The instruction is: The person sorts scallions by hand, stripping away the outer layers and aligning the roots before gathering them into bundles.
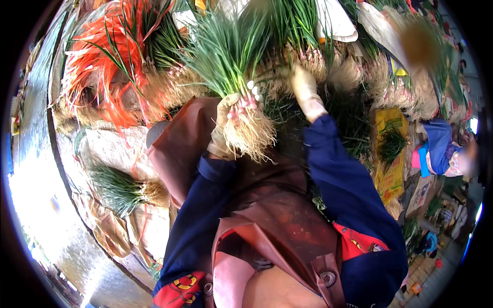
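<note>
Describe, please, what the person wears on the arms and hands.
Both arms are in dark blue long sleeves. The left hand and the right hand each wear a pale, cream-coloured glove, worn and dirty. A reddish-brown apron covers the front.

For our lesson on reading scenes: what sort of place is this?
Probably an open-air vegetable market or sorting yard. The left hand grips a bunch of green onions, more bundles lie around, and orange tying strips are heaped nearby.

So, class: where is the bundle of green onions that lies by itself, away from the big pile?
In the head view, the lone bundle lies at lower left on pale sacking, below the orange ties and left of the person's left sleeve.
</note>
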A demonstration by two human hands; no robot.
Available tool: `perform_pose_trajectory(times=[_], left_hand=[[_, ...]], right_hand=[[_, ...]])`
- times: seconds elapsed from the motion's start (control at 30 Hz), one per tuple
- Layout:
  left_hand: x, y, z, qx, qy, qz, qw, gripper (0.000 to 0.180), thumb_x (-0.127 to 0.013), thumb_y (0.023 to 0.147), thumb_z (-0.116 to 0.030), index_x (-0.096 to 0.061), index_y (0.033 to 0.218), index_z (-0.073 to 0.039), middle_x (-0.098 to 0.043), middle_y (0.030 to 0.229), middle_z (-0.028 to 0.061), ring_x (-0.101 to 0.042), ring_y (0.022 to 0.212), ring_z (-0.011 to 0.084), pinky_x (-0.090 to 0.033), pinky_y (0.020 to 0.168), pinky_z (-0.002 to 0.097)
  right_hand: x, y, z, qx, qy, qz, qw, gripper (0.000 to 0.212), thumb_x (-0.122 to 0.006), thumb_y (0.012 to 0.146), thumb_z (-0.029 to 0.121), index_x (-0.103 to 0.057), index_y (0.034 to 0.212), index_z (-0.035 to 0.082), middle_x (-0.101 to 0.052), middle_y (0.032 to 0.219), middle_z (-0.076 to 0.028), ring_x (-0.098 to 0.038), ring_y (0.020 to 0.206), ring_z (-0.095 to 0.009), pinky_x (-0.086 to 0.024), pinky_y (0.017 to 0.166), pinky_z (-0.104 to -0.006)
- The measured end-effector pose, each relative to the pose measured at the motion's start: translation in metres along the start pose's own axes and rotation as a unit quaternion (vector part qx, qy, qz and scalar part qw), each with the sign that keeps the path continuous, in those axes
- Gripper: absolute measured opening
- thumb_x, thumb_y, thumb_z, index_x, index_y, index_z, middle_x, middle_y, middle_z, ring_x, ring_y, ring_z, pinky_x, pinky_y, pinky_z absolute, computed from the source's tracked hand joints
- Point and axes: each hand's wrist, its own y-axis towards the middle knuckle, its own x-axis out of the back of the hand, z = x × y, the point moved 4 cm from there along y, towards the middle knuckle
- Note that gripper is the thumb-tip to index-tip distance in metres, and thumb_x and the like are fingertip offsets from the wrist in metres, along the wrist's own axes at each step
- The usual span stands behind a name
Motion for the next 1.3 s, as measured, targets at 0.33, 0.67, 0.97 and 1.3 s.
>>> perform_pose_trajectory(times=[0.33, 0.67, 0.97, 1.3], left_hand=[[-0.01, 0.001, -0.007, -0.037, 0.036, -0.008, 0.999, 0.039, -0.058, 0.081, -0.017, -0.052, 0.112, 0.006, -0.06, 0.098, 0.0204, -0.059, 0.083, 0.0277, -0.052, 0.075, 0.0366], [-0.032, -0.009, -0.064, -0.171, 0.178, 0.034, 0.968, 0.038, -0.054, 0.081, -0.011, -0.05, 0.113, 0.01, -0.062, 0.094, 0.0192, -0.061, 0.084, 0.0246, -0.054, 0.075, 0.0348], [0.031, 0.021, -0.015, -0.013, 0.224, 0.036, 0.974, 0.053, -0.057, 0.079, -0.015, -0.043, 0.122, 0.013, -0.059, 0.105, 0.0235, -0.06, 0.094, 0.0302, -0.05, 0.082, 0.0356], [0.032, 0.025, -0.006, 0.015, 0.224, 0.075, 0.971, 0.055, -0.056, 0.081, -0.02, -0.042, 0.122, 0.015, -0.058, 0.106, 0.0228, -0.057, 0.1, 0.0312, -0.045, 0.088, 0.0328]], right_hand=[[0.011, 0.037, 0.023, -0.085, -0.132, 0.05, 0.986, 0.037, -0.048, 0.089, 0.047, -0.059, 0.093, 0.011, -0.064, 0.079, -0.008, -0.061, 0.071, -0.027, -0.047, 0.067, -0.0412], [-0.017, 0.053, -0.019, -0.233, 0.545, 0.099, 0.8, 0.025, -0.057, 0.088, 0.024, -0.061, 0.104, 0.006, -0.068, 0.096, -0.007, -0.062, 0.077, -0.015, -0.047, 0.069, -0.0263], [-0.024, -0.031, -0.001, 0.043, 0.482, 0.207, 0.851, 0.014, -0.064, 0.085, 0.017, -0.065, 0.09, 0.004, -0.064, 0.085, -0.002, -0.058, 0.081, -0.014, -0.045, 0.078, -0.0257], [-0.045, -0.063, 0.01, 0.158, 0.112, 0.094, 0.976, 0.032, -0.048, 0.094, 0.034, -0.06, 0.105, 0.007, -0.064, 0.093, -0.013, -0.062, 0.08, -0.022, -0.047, 0.073, -0.0301]])
